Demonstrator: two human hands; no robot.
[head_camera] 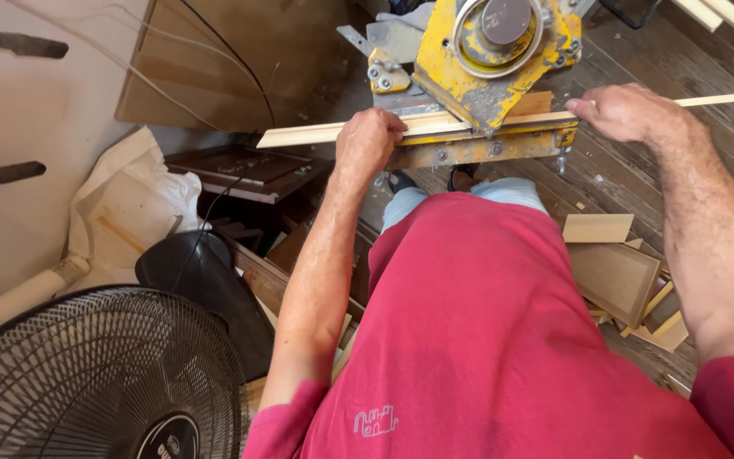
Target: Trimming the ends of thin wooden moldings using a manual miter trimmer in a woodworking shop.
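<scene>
The wooden strip [333, 133] runs left-right through the yellow saw [486, 59]. Left hand [367, 140] clenches it; right hand [626, 112] presses flat on it.

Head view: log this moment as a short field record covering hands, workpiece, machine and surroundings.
Left hand: closed over the wooden strip, left of the machine
Right hand: pressing flat on the same strip, right of the machine
Wooden strip: long, pale, lying across the saw's base
Machine: worn yellow saw on a metal base
Floor right: wood offcuts on dark boards
Lower left: black fan
</scene>
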